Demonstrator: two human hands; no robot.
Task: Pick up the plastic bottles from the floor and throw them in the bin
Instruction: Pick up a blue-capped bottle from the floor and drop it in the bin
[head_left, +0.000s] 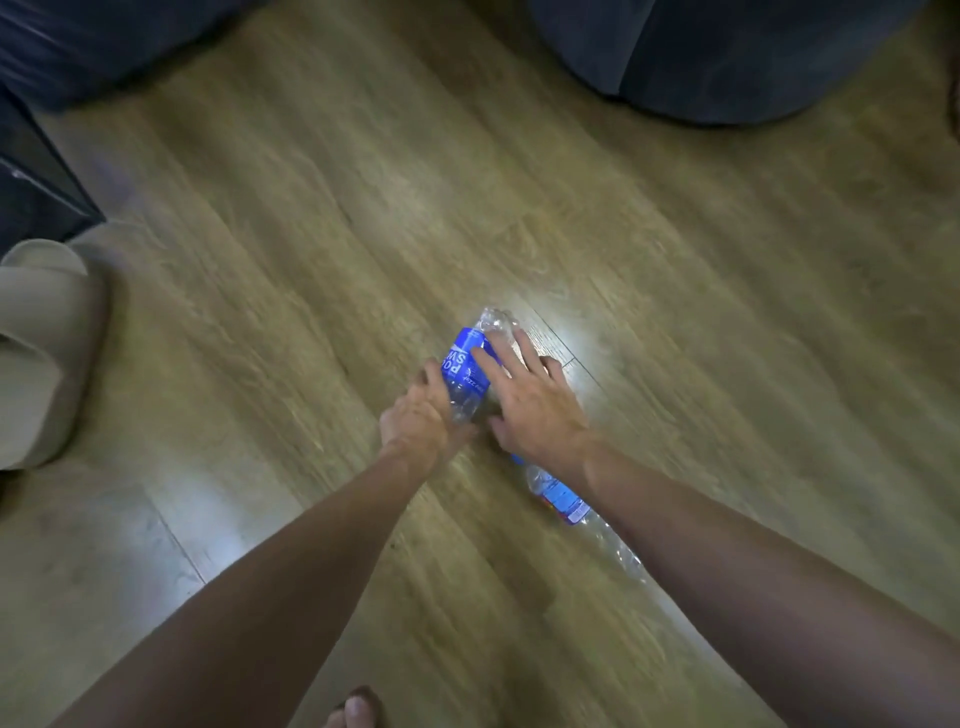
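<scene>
A clear plastic bottle with a bright blue label (464, 364) lies on the wooden floor in the middle of the view. My left hand (422, 415) curls round its near end from the left. My right hand (524, 400) lies over the bottle from the right with its fingers spread and straight, fingertips on the blue label. A second clear bottle with a blue and red label (563, 501) lies on the floor partly under my right wrist and forearm. No bin is in view.
A beige slipper (41, 343) sits at the left edge. Dark blue furniture (727, 57) stands at the top right, and more dark upholstery (78, 47) at the top left. My bare toes (358, 712) show at the bottom. Wooden floor (260, 208) lies all round.
</scene>
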